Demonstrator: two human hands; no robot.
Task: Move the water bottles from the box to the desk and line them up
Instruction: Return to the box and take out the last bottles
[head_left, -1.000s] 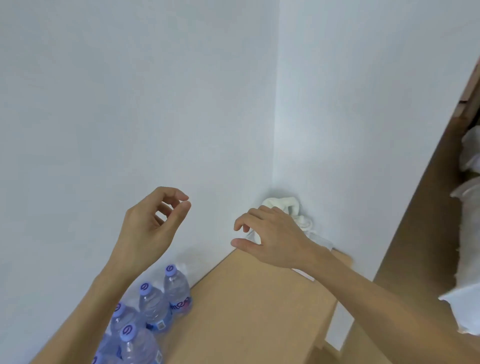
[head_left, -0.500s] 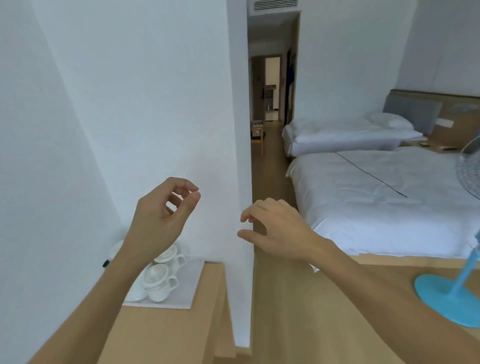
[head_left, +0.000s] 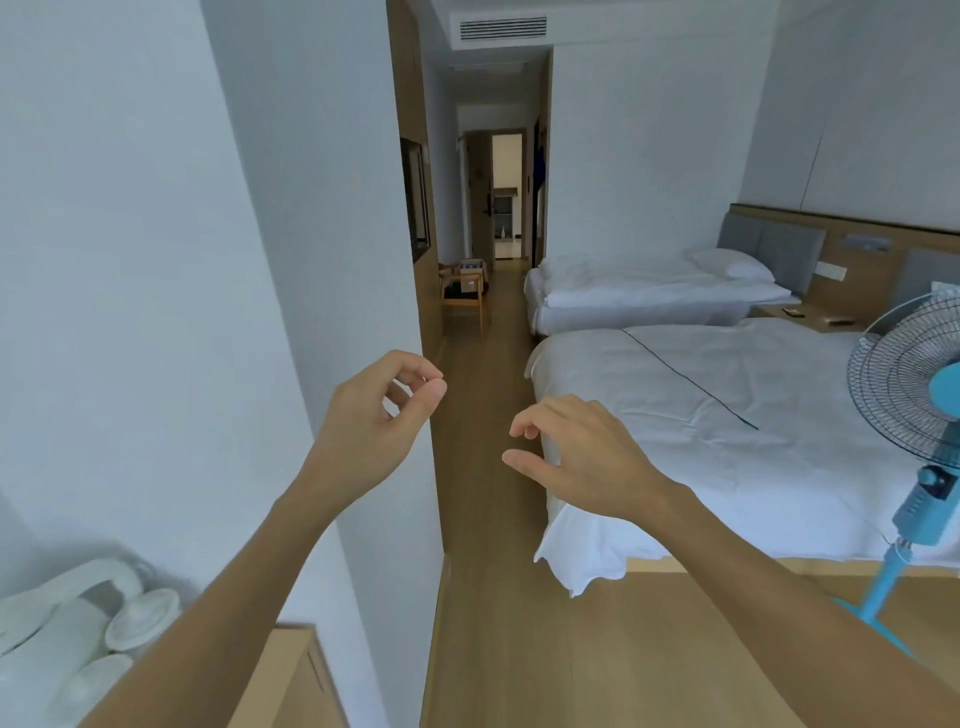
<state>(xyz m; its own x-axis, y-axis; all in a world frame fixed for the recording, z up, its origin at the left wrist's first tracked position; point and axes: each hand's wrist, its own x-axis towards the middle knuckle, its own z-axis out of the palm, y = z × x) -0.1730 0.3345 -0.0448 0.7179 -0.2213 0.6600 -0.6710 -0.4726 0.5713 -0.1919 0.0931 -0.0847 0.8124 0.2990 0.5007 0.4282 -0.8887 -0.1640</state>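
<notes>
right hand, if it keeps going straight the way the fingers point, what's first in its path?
The empty right hand points forward-left over the wooden floor of the aisle. Nothing shows close ahead; the near white-sheeted bed lies to its right. Farther on, probably the white wall corner, though depth is unclear.

White wall (head_left: 156, 260) fills the left side, its corner edge running down mid-view. Wood floor (head_left: 493, 623) leads down a hallway to a far doorway (head_left: 506, 195). Wooden chair (head_left: 464, 296) against the hallway's left side, something boxy on its seat. Two white-sheeted beds: near bed (head_left: 701, 441) and far bed (head_left: 649, 296) with a pillow (head_left: 730, 262). Blue pedestal fan (head_left: 914, 415) at right edge. White cups (head_left: 140, 613), blurred, at lower left. Ceiling vent (head_left: 501, 28) above.
</notes>
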